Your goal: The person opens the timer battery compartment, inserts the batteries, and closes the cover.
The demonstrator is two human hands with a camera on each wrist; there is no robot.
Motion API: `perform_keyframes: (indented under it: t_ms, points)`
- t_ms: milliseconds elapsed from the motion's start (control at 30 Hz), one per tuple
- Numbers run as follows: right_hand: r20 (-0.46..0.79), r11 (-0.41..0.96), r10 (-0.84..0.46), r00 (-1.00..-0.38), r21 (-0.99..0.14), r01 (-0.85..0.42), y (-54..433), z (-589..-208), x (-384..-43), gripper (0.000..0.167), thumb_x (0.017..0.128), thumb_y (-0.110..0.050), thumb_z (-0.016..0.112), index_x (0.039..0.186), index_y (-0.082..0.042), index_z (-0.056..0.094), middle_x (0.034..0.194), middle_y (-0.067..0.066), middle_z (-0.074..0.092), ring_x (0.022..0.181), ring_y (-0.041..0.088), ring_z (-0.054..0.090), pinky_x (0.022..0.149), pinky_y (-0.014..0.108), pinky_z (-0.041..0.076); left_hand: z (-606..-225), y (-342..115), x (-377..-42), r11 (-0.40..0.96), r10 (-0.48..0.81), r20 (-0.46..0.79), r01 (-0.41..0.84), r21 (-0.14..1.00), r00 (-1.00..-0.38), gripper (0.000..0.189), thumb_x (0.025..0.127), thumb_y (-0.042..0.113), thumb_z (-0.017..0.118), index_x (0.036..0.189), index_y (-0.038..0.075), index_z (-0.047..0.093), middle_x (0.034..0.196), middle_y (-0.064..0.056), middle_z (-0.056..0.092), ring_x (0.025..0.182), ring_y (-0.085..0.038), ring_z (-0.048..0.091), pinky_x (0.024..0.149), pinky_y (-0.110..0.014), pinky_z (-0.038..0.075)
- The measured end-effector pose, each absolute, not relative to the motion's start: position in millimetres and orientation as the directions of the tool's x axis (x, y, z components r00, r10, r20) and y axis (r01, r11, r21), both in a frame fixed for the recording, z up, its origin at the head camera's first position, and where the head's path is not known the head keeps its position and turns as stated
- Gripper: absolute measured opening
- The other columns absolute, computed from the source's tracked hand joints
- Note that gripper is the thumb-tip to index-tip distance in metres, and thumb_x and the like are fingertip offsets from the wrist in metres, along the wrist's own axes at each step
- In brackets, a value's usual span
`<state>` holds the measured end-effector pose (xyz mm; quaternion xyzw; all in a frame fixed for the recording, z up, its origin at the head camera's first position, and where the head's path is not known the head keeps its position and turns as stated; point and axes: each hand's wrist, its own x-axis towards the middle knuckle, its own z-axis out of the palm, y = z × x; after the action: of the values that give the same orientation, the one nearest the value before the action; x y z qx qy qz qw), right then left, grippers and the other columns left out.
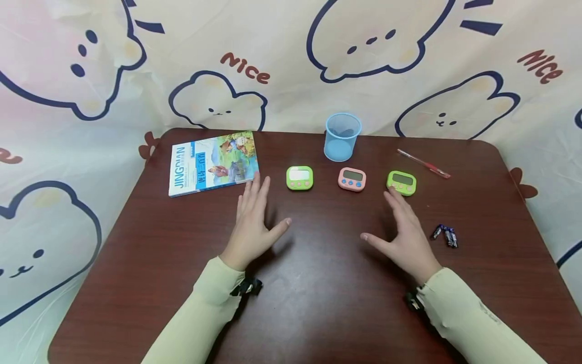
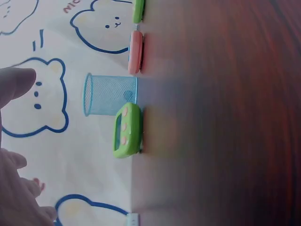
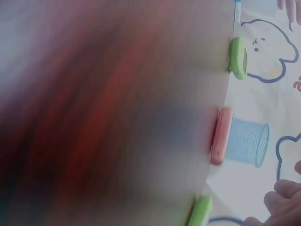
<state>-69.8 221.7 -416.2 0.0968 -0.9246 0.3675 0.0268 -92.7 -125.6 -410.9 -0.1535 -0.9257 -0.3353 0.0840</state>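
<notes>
My left hand (image 1: 252,227) hovers over the table near the book's lower right corner, fingers straight and thumb spread, holding nothing. My right hand (image 1: 404,235) is likewise spread, its fingertips overlapping the lower edge of the right green timer (image 1: 401,183) in the head view. Between the hands and farther back sit a left green timer (image 1: 299,178) and a pink timer (image 1: 352,179) with blue buttons. In the left wrist view the left green timer (image 2: 128,131) stands closest, before the blue mesh cup (image 2: 110,94). The right wrist view shows the pink timer (image 3: 221,135) side-on.
A picture book (image 1: 213,163) lies at the back left of the brown table (image 1: 309,303). The mesh cup stands at the back edge. A red pen (image 1: 425,164) lies at the back right, and several small batteries (image 1: 445,236) lie right of my right hand.
</notes>
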Motion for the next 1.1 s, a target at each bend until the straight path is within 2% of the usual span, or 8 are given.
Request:
perform_keyframes:
  t_ms: [167,333,467,633,767,933,1100]
  points:
    - [0.115,0.66,-0.172,-0.978,-0.724,-0.201,195.3,-418.7,-86.9,0.101,0.082,-0.044,0.083,0.16,-0.017,0.026,0.165,0.004,0.024,0.151,0.026,0.021,0.117,0.06,0.027,-418.4,-124.8,-102.7,0.695,0.2,0.255,0.32,0.643,-0.946,0.093,0.09,0.038,0.072,0.16,0.008,0.019,0.168,-0.005,0.011,0.154,-0.031,0.007,0.118,-0.067,0.01]
    - [0.122,0.632,-0.196,-0.973,-0.743,-0.22,166.0,-420.9,-103.8,0.096,0.082,-0.038,0.084,0.158,-0.015,0.031,0.161,0.006,0.033,0.147,0.027,0.03,0.117,0.054,0.031,-425.8,-125.0,-110.8,0.662,0.179,0.236,0.294,0.689,-0.955,0.09,0.092,0.034,0.071,0.16,0.006,0.019,0.167,-0.011,0.017,0.152,-0.035,0.015,0.12,-0.063,0.015]
    - [0.145,0.603,-0.213,-0.966,-0.759,-0.247,148.0,-423.4,-119.1,0.088,0.083,-0.031,0.084,0.155,-0.013,0.036,0.158,0.004,0.038,0.144,0.024,0.036,0.117,0.049,0.033,-430.3,-123.5,-121.0,0.613,0.169,0.199,0.261,0.746,-0.965,0.09,0.093,0.032,0.071,0.161,0.009,0.017,0.167,-0.01,0.017,0.152,-0.03,0.017,0.121,-0.055,0.021]
    - [0.156,0.585,-0.236,-0.959,-0.765,-0.269,129.0,-429.7,-139.8,0.081,0.085,-0.026,0.082,0.152,-0.009,0.041,0.158,0.005,0.039,0.145,0.021,0.035,0.119,0.044,0.032,-434.7,-121.3,-136.8,0.578,0.148,0.137,0.199,0.791,-0.979,0.088,0.093,0.031,0.072,0.161,0.014,0.019,0.165,-0.006,0.023,0.15,-0.023,0.024,0.121,-0.048,0.026]
    - [0.114,0.572,-0.223,-0.968,-0.789,-0.225,113.1,-435.2,-156.5,0.079,0.087,-0.025,0.08,0.152,-0.005,0.04,0.156,0.009,0.041,0.144,0.023,0.037,0.119,0.043,0.032,-438.5,-120.3,-150.4,0.496,0.143,0.082,0.143,0.857,-0.986,0.084,0.094,0.029,0.072,0.161,0.015,0.022,0.164,-0.006,0.028,0.148,-0.023,0.029,0.118,-0.047,0.033]
    - [-0.01,0.581,-0.195,-0.981,-0.807,-0.107,93.6,-442.1,-175.3,0.079,0.09,-0.027,0.077,0.154,-0.006,0.036,0.156,0.011,0.041,0.144,0.025,0.037,0.119,0.041,0.032,-443.3,-120.0,-168.2,0.366,0.124,-0.019,0.028,0.93,-0.992,0.084,0.094,0.022,0.073,0.16,0.011,0.022,0.162,-0.008,0.03,0.144,-0.025,0.037,0.111,-0.041,0.044]
    - [-0.072,0.618,-0.165,-0.984,-0.785,-0.046,82.0,-445.1,-191.6,0.081,0.091,-0.016,0.075,0.158,-0.009,0.03,0.159,0.009,0.038,0.146,0.023,0.033,0.12,0.039,0.03,-445.3,-115.6,-184.6,0.417,0.135,-0.072,-0.009,0.909,-0.988,0.083,0.091,0.019,0.077,0.158,0.01,0.029,0.156,-0.01,0.041,0.137,-0.026,0.047,0.106,-0.038,0.049]
